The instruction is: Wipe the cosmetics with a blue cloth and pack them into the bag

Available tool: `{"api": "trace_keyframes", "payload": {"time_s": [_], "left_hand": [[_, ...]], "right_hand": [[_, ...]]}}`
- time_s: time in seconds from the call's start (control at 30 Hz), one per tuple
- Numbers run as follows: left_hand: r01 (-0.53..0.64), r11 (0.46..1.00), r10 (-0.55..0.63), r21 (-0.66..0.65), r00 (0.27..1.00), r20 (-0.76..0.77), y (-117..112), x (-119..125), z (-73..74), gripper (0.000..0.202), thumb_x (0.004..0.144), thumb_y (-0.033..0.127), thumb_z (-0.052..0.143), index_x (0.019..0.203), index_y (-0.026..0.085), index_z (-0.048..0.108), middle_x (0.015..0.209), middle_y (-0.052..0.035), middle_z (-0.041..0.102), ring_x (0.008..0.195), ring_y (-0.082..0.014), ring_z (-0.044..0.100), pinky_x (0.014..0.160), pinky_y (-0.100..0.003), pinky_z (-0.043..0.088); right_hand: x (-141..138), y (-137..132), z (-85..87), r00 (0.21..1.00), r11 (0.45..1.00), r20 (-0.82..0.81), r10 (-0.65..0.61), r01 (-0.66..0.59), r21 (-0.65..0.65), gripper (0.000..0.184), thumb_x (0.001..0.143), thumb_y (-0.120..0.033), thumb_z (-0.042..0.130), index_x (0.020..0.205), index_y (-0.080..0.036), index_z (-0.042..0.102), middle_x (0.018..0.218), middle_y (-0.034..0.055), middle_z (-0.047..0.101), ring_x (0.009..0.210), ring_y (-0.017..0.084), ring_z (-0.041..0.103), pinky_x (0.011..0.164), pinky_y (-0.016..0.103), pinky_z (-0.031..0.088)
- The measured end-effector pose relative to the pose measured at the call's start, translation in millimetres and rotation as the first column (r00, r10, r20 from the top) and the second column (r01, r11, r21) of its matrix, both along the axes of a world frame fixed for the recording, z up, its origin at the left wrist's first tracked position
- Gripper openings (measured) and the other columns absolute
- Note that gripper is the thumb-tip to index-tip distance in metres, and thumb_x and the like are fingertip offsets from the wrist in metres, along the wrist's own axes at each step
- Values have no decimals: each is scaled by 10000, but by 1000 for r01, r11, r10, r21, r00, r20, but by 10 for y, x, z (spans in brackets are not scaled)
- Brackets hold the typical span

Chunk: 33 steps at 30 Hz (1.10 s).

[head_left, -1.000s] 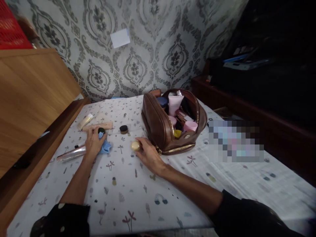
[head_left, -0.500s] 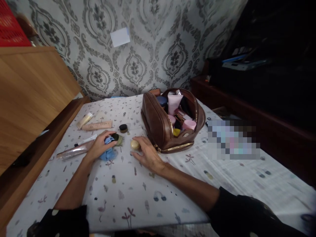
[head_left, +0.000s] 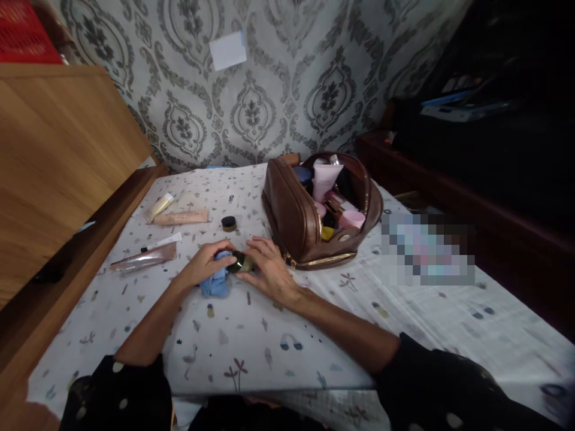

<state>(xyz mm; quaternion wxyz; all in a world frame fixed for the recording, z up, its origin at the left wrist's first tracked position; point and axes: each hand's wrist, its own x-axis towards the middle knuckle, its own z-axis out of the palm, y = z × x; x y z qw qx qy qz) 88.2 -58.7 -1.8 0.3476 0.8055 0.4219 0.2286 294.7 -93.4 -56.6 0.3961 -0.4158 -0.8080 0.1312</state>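
Note:
My left hand (head_left: 211, 261) is closed around a bunched blue cloth (head_left: 217, 283) and the near side of a small dark green, shiny jar (head_left: 238, 262). From the right, my right hand (head_left: 272, 272) curls its fingers and thumb around the olive-coloured end of that jar. Both hands meet over it, just above the tabletop. The pale round piece is hidden now. Just behind the hands stands a small pot with a black lid (head_left: 229, 223). Right of them sits an open brown makeup bag (head_left: 294, 221), holding a pink tube (head_left: 326, 181) and a pink jar (head_left: 351, 219).
Left on the patterned tablecloth (head_left: 251, 335) lie a peach tube (head_left: 182, 216), a yellowish tube (head_left: 159, 207), a rose-coloured tube (head_left: 144, 258) and a thin white tube (head_left: 162, 241). A wooden panel (head_left: 67, 131) borders the left; a blurred-out item (head_left: 426, 248) lies right.
My right hand, earlier apart with a pale round piece in its fingers, has come against the green jar. My left hand has shifted right with the cloth. The view has moved slightly.

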Motion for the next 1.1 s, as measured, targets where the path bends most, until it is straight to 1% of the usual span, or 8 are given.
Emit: {"api": "trace_keyframes", "payload": {"time_s": [0.13, 0.2, 0.37, 0.63, 0.73, 0.83, 1.0, 1.1], "left_hand": [[-300, 943, 279, 144, 948, 151, -69, 18, -2, 375, 966, 492, 437, 973, 188, 656, 658, 40, 556, 561, -119, 484, 554, -228, 393], [-382, 897, 334, 224, 915, 224, -153, 96, -1, 357, 982, 471, 415, 989, 193, 639, 653, 45, 538, 533, -111, 455, 540, -226, 382], [-236, 890, 195, 391, 970, 143, -293, 320, -18, 215, 965, 342, 450, 1003, 197, 605, 882, -15, 659, 797, -150, 605, 772, -262, 466], [-319, 888, 341, 331, 940, -9, -76, 198, -217, 247, 994, 368, 353, 952, 198, 526, 852, -22, 603, 815, -179, 598, 813, -317, 487], [-346, 862, 389, 370, 920, -46, -80, 178, -250, 305, 999, 410, 328, 929, 199, 537, 938, -65, 594, 958, -233, 583, 913, -399, 467], [-348, 861, 408, 370, 908, -95, -148, 134, -236, 353, 1003, 439, 314, 1029, 195, 568, 1039, -94, 618, 1043, -263, 591, 961, -451, 461], [-125, 959, 171, 256, 971, -167, -373, -153, -196, 485, 983, 454, 427, 1398, 202, 440, 1389, -108, 573, 1267, -244, 554, 1065, -398, 452], [-73, 961, 118, 265, 980, -160, -539, -309, -158, 465, 981, 414, 468, 1402, 218, 462, 1356, -88, 606, 1223, -231, 595, 1043, -365, 484]], "right_hand": [[-18, -16, 11, 1000, 1000, 20, 7, -7, 25, 447, 783, -370, 790, 1142, -142, 650, 1219, 162, 656, 1281, 359, 479, 1021, 555, 441], [-21, -33, 32, 999, 999, 28, 24, -25, 31, 453, 792, -359, 786, 1159, -139, 636, 1175, 156, 679, 1277, 359, 486, 1016, 554, 436], [-23, -68, 80, 992, 995, 85, 92, -96, 39, 392, 803, -304, 780, 1129, -154, 622, 1105, 135, 700, 1307, 353, 474, 1025, 541, 414], [-34, -37, 31, 989, 991, 67, 128, -131, 35, 484, 783, -216, 785, 1225, -169, 593, 1146, 134, 692, 1313, 317, 476, 1042, 520, 411], [-29, -37, 20, 990, 992, 71, 121, -124, 31, 495, 775, -215, 786, 1227, -167, 592, 1153, 128, 693, 1308, 322, 477, 1041, 523, 412], [-23, -41, 16, 990, 992, 80, 119, -122, 33, 491, 787, -236, 777, 1237, -169, 590, 1182, 126, 687, 1312, 328, 471, 1049, 531, 407], [-20, -40, 19, 989, 993, 90, 113, -115, 11, 515, 803, -274, 770, 1267, -151, 585, 1185, 158, 680, 1335, 327, 456, 1058, 543, 402], [-20, -40, 32, 989, 993, 99, 113, -114, 10, 507, 814, -285, 761, 1271, -143, 593, 1202, 167, 673, 1335, 327, 458, 1066, 551, 392]]}}
